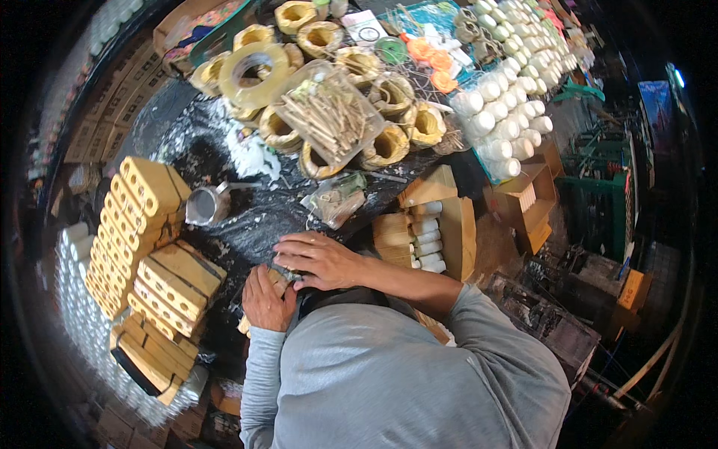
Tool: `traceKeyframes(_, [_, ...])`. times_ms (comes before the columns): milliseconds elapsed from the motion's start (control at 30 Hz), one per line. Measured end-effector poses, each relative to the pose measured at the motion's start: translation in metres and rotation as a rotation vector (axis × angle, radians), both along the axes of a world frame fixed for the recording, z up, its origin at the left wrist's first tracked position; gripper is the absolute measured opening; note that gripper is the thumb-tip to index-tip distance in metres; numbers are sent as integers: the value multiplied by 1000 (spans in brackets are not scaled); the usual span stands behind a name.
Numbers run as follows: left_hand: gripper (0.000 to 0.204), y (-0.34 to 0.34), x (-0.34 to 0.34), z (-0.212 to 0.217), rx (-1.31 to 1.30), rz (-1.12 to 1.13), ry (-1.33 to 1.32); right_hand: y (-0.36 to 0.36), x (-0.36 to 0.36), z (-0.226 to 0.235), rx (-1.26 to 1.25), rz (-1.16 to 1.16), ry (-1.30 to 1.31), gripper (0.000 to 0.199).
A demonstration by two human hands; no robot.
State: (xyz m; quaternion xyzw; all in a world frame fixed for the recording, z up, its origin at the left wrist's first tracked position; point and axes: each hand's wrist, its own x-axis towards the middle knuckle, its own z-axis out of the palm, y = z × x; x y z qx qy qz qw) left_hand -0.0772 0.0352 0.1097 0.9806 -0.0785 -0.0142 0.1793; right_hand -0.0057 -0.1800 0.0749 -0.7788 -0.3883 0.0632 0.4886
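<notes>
Low in front of my body, at the edge of the dark worktable (258, 217), my two hands are close together. My left hand (268, 301) curls over a yellow-tan block (277, 283), most of which is hidden under the fingers. Just above and to the right, my right hand (320, 258) has its fingers stretched leftward over the far end of that block, its thumb near the left hand. A metal cup with a long handle (206, 206) stands beyond them to the left. Nearer the hands is a crumpled clear plastic packet (338, 202).
Yellow blocks with round holes (134, 217) are stacked at left. Beyond lie hollow yellow-brown shells (320, 39), a clear tray of thin sticks (329, 114) and a tape roll (254, 73). White cylinders (502, 123) crowd the right; an open cardboard box (454, 232) stands right of my hands.
</notes>
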Motion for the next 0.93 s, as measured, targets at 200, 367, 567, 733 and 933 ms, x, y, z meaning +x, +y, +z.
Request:
traceKeyframes(200, [63,-10,-2,-8,87,24,93,8,29,-15,27,248,-33,70])
traceKeyframes(367, [65,-6,-5,-14,115,14,156,12,28,-34,164,238,-62,65])
traceKeyframes(567, [67,-6,-11,-20,173,-12,107,14,24,-48,148,282,-12,79])
traceKeyframes(733, [77,11,-21,-24,114,-15,183,15,24,-56,195,305,52,61])
traceKeyframes(933, [93,59,-57,-22,217,-34,106,21,17,-69,284,313,105,62])
